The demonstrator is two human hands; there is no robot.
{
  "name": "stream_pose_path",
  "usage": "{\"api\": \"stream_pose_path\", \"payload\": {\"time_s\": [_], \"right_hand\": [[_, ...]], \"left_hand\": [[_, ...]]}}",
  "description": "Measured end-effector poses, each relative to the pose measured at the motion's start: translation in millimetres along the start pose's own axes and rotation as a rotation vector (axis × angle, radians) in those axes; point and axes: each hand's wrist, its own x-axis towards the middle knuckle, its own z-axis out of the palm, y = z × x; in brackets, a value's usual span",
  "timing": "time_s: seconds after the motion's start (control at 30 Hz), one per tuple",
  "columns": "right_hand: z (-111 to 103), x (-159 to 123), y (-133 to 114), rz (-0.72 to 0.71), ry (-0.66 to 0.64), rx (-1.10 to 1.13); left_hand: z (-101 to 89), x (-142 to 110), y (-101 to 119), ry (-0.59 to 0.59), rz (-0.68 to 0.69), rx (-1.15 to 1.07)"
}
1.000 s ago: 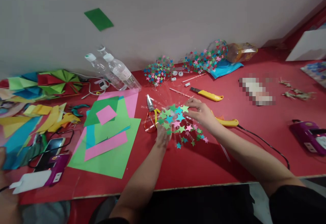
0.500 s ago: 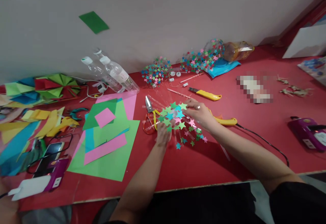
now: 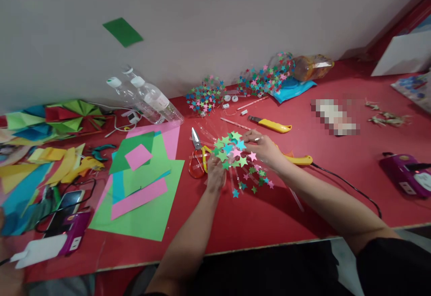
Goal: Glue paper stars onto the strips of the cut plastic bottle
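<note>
Between my two hands stands a bunch of clear plastic strips tipped with green, blue and pink paper stars (image 3: 235,151). My left hand (image 3: 216,172) is closed around the bunch from the left, its fingertips partly hidden behind the stars. From the right, my right hand (image 3: 264,148), with a ring on one finger, is closed with its fingertips pinching at the bunch's edge. More stars on clear strips (image 3: 261,180) hang or lie below my right hand. Scissors with red and yellow handles (image 3: 195,163) lie by my left hand. Behind my right hand is a yellow cutter knife (image 3: 274,125).
A corded yellow glue gun (image 3: 299,159) lies right of my right hand. Coloured paper sheets (image 3: 141,224) cover the left. Plastic bottles (image 3: 156,100) and star-covered bottle pieces (image 3: 205,96) stand along the wall. Purple power strips (image 3: 406,174) sit at both sides.
The star bunch has tilted slightly up and to the right between my hands. My right fingers have shifted a little at its edge. The rest is unchanged.
</note>
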Motion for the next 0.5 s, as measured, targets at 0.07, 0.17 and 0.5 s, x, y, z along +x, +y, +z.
{"api": "stream_pose_path", "payload": {"time_s": [0.07,0.17,0.5], "right_hand": [[-0.5,1.0,-0.5,0.000,0.016,-0.008],[-1.3,0.8,-3.4,0.001,0.020,-0.015],[-0.1,-4.8,-9.7,0.020,-0.031,0.121]], "left_hand": [[3.5,1.0,2.1,0.009,0.027,-0.015],[6.0,1.1,4.8,0.024,0.028,-0.023],[-1.5,1.2,0.5,0.012,-0.072,0.035]]}}
